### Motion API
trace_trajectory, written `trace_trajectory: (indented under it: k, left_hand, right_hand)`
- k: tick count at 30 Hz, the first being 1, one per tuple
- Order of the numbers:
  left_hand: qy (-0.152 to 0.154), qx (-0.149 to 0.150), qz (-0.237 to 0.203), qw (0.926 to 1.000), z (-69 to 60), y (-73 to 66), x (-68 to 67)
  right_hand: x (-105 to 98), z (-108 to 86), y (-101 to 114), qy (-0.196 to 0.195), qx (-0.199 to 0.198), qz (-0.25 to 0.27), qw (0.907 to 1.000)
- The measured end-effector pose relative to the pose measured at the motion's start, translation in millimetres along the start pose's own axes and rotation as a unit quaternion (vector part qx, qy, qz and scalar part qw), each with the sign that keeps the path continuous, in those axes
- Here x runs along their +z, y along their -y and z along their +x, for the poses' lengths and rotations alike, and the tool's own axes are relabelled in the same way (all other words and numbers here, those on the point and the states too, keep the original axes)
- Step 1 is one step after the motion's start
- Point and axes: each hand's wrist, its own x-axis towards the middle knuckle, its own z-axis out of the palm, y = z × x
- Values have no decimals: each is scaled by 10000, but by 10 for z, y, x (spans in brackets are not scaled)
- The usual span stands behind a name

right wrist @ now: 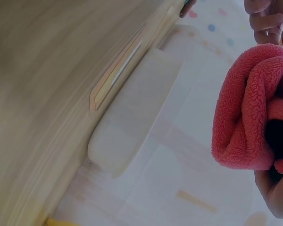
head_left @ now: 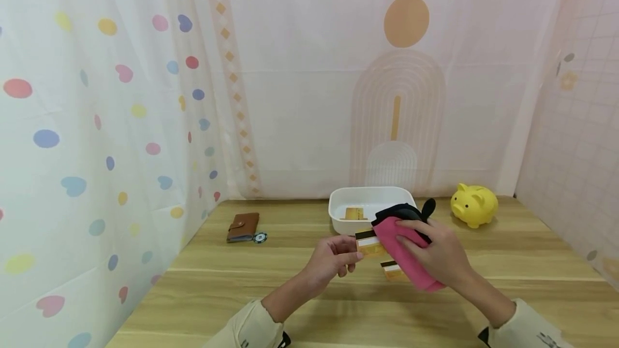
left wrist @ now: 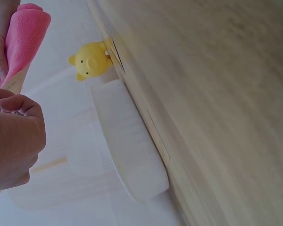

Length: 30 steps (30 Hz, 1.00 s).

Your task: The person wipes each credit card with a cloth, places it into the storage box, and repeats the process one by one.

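Between two hands (head_left: 331, 263) (head_left: 437, 251), one card (head_left: 370, 249), one cloth (head_left: 408, 266)

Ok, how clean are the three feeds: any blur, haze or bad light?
Head: evenly lit, only soft shadows on the tabletop; left wrist: hazy, wood grain smeared, though the yellow piggy bank reads clearly; right wrist: dimmer, white bin washed out, pink cloth's pile fairly crisp.

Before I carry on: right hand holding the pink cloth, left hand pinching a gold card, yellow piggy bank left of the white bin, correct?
Not quite: in the head view the yellow piggy bank stands right of the white bin. The right hand does hold the pink cloth, and the left hand pinches a gold card.
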Motion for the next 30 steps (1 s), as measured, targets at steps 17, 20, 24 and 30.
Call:
trace_trajectory:
  k: [17,20,24,30]
  left_hand:
    - [17,14,-204,9998,2,18,-31]
    - [19,47,-209,9998,1,21,-34]
    - [-8,61,-219,9997,-3,25,-41]
    - [-86,75,-412,9991,-18,23,-41]
  right_hand:
    - [-50,-13,-64,49,194,-31,9998]
    - [-58,-21,-69,113,323,-67,9994]
    - [-75,-27,-78,157,432,-148,9988]
    - [-96,-36,-103,187,548,-161,9982]
